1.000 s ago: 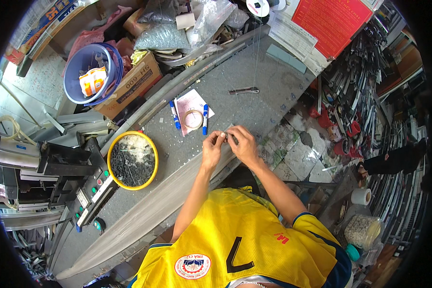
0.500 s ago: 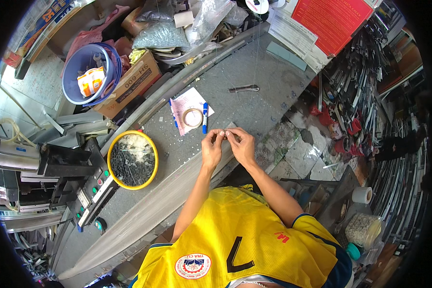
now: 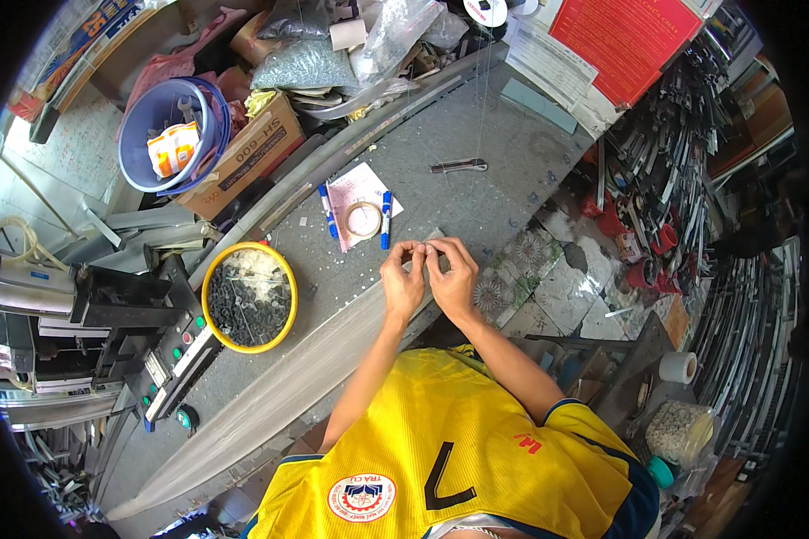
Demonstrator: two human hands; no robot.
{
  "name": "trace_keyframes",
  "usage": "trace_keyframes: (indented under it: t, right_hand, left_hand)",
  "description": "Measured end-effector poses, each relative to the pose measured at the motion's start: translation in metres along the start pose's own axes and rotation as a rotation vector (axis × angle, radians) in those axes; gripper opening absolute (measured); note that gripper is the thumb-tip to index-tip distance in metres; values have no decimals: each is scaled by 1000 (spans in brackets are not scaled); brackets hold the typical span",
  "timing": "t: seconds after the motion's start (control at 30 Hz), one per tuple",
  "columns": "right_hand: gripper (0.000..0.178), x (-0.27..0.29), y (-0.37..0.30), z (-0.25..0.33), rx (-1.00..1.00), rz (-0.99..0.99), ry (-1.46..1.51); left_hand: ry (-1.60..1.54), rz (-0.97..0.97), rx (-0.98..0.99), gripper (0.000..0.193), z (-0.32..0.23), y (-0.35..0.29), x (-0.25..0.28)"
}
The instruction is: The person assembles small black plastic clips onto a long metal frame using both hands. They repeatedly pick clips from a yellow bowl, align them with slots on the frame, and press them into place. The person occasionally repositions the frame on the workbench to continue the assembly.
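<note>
My left hand (image 3: 403, 278) and my right hand (image 3: 453, 280) meet in front of my chest, above the near edge of the grey worktable (image 3: 440, 202). Thumbs and fingertips are pinched close together at the same spot. Whatever sits between them is tiny and mostly hidden, so I cannot make out its kind. Under my forearms runs a long pale-grey strip (image 3: 270, 409) along the table edge. Just beyond my left hand lie a blue marker (image 3: 386, 221) and a roll of tape (image 3: 363, 235) on a pink-and-white paper sheet (image 3: 365, 183). A second blue marker (image 3: 328, 212) lies at the paper's left edge.
To the left stands a yellow-rimmed basket (image 3: 250, 349) of small black pieces, beside a panel of push buttons (image 3: 180, 373). A utility knife (image 3: 458, 166) lies farther back. Blue buckets (image 3: 144, 175) and a cardboard box (image 3: 252, 157) sit beyond the table's far rail.
My hands stay together at nearly the same place; the fingers have shifted slightly around the pinch. The view has moved a little, and the table things stay put.
</note>
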State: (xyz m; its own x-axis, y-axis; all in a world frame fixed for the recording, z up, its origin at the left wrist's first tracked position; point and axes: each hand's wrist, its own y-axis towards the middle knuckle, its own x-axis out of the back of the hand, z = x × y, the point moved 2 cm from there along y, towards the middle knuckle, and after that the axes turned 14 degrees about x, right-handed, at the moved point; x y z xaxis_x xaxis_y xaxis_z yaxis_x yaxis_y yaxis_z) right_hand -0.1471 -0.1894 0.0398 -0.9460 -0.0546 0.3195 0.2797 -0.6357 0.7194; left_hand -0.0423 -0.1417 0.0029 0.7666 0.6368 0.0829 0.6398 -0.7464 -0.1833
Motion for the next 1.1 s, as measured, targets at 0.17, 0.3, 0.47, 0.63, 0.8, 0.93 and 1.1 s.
trace_keyframes:
  t: [0.17,0.3,0.47,0.63,0.8,0.93,1.1]
  right_hand:
    - [8,-2,4,1,-60,48,-37]
    - [9,-3,8,-4,-177,149,-8]
    - [10,-1,11,-7,-263,175,79]
    - [11,3,15,-6,-187,213,54]
    - [12,9,18,-5,-18,264,28]
    - [11,10,20,-7,-38,291,19]
    - [10,11,22,-11,-16,301,-48]
  left_hand:
    - [-152,18,49,18,6,3,-1]
    - [-251,105,78,18,8,7,5]
    - [-248,179,119,19,7,9,12]
    - [-277,193,97,18,7,9,12]
    - [-279,213,81,17,8,10,15]
    - [-257,244,108,15,9,11,16]
    - [-283,253,126,14,12,10,16]
